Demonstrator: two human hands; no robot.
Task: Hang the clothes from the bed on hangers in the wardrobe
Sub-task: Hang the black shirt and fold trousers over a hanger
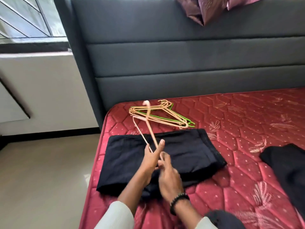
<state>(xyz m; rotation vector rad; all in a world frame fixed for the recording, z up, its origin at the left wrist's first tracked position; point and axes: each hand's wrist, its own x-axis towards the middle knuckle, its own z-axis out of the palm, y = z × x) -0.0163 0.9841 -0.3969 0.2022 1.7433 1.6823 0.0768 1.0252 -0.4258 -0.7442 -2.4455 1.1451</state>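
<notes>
Red mattress [231, 113]; left hand [152, 158] grips pink hanger [146, 123] over folded black garment [186, 149].

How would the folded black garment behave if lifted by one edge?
The folded black garment lies limp in flat layers, so it would probably droop and unfold. It looks thin, likely light. On the quilted mattress, a push might bunch it rather than slide it.

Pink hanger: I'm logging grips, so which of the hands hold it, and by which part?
The left hand grips the pink hanger at one shoulder end, hook pointing away. The right hand touches that same end; its grip is unclear.
</notes>
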